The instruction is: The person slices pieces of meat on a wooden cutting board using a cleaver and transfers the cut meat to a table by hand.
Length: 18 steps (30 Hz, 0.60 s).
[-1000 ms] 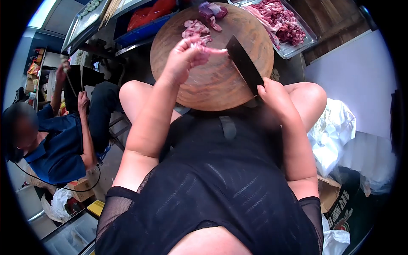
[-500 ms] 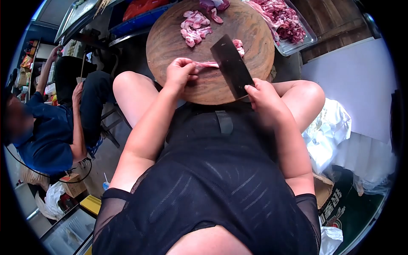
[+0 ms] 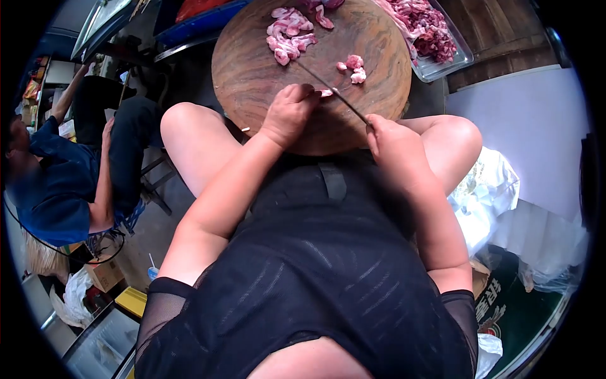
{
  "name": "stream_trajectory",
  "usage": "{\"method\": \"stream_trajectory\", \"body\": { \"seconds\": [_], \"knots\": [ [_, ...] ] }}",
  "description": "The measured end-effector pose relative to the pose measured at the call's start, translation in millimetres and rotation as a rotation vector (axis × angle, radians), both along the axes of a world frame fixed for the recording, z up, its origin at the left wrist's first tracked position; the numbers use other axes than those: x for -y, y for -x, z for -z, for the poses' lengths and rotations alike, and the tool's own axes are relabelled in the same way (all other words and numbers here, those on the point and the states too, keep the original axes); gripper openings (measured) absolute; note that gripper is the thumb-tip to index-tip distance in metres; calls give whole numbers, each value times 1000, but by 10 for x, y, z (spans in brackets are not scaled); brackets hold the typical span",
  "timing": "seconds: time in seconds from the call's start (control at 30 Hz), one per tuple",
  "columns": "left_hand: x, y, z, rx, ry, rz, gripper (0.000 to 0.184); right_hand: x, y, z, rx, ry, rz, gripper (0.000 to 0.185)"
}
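Meat strips (image 3: 288, 38) lie toward the far-left edge of a round wooden block (image 3: 246, 76). Nearer its front edge, the left hand (image 3: 291, 115) bunches bent fingers at a small meat piece (image 3: 327, 93) beside the cleaver (image 3: 350, 105); whether they grip it, I cannot tell. Chopped bits (image 3: 355, 63) sit right of centre. At the front-right edge, the right hand (image 3: 396, 150) wraps the cleaver's handle.

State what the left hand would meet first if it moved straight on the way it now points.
Apart from the meat strip at its fingers, the left hand would probably meet the knife first, as it slants across that line; exact depth is hard to judge.
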<state>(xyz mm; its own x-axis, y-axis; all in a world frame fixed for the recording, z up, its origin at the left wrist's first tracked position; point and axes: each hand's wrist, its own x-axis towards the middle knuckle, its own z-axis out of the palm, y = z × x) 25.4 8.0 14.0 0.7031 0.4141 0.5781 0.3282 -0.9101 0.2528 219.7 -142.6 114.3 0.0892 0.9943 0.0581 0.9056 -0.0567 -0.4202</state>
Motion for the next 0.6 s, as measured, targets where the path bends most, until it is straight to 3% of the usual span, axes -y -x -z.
{"method": "stream_trajectory", "body": {
  "seconds": [0.1,0.23,0.3,0.43,0.5,0.6],
  "knots": [
    [-13,-119,86,23,55,-32,41,-11,30,21,91,129,-37,9],
    [-28,-126,165,41,202,-31,40,7,12,-81,95,99,-49,6],
    [-37,-125,150,0,286,-32,34,15,-3,-179,105,235,-62,7],
    [-43,-132,143,22,180,17,32,-217,39,-127,80,318,-82,8],
    [-4,-155,165,49,38,-93,29,-485,146,54,101,305,-96,11],
    [35,-105,168,-117,140,-109,26,-828,241,140,106,265,-142,13]
  ]
}}
